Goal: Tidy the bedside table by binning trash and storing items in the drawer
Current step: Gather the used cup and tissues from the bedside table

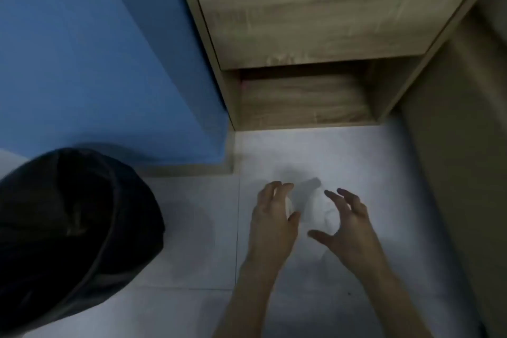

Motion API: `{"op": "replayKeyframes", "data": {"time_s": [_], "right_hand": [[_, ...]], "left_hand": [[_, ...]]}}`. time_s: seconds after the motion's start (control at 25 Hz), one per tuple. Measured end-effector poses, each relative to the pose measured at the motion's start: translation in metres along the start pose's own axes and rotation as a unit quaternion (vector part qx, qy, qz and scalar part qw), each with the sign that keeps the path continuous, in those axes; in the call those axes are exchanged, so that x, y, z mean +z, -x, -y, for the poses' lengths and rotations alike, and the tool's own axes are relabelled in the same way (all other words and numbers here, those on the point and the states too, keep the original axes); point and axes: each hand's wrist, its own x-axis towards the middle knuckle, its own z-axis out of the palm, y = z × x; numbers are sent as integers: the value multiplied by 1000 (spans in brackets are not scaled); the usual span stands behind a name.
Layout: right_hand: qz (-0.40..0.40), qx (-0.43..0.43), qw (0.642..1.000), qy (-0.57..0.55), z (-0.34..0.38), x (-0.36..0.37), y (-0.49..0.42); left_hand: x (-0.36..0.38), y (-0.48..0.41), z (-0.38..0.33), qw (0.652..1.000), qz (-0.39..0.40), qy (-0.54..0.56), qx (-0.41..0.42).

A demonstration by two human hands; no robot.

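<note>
A crumpled white piece of tissue or paper sits between my two hands above the pale tiled floor; motion blur hides its exact shape. My left hand curls around its left side, with something white showing under the fingers. My right hand hovers at its right side with fingers spread and curved, and I cannot tell whether it touches. The wooden bedside table stands ahead, its drawer pushed in. A bin with a black liner stands open at the left.
A blue bed side fills the upper left, next to the table. An open shelf lies under the drawer. A beige wall or panel runs down the right. White floor tiles lie between bin and hands.
</note>
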Motion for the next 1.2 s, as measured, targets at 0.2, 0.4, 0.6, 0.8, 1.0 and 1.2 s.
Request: {"op": "replayKeyframes", "data": {"time_s": [0.2,0.4,0.6,0.8,1.0,1.2], "right_hand": [[99,29,991,86,-44,83,-29],[31,6,997,71,-67,113,-37],[-14,-23,1000,-10,-61,94,-45],[-26,-76,990,-119,-13,18,-51],[-88,-64,946,-305,48,-110,-67],[-158,-184,919,-309,108,-216,-49]], "left_hand": [[71,-23,53,991,58,-110,-49],[93,-29,69,990,-57,-123,-21],[81,-25,57,990,-72,-123,-6],[29,-34,15,989,-117,-85,39],[-58,-44,-78,980,-158,-58,102],[-137,-31,-185,963,-193,-62,179]]}}
